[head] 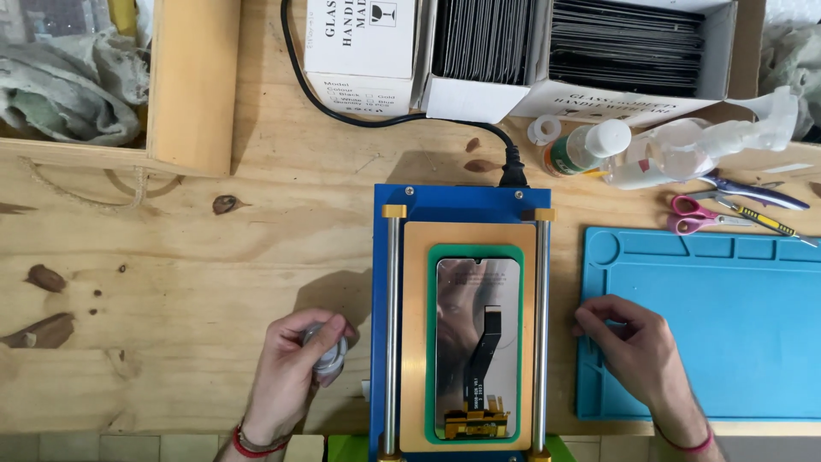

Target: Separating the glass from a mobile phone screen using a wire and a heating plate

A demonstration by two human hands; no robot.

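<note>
Wooden bench (pixel 171 282): white cartons (pixel 363 43) behind blue fixture (pixel 462 205).

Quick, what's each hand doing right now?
Left hand: closed around a small clear jar.
Right hand: holding nothing, fingers curled, resting on the blue mat.
</note>
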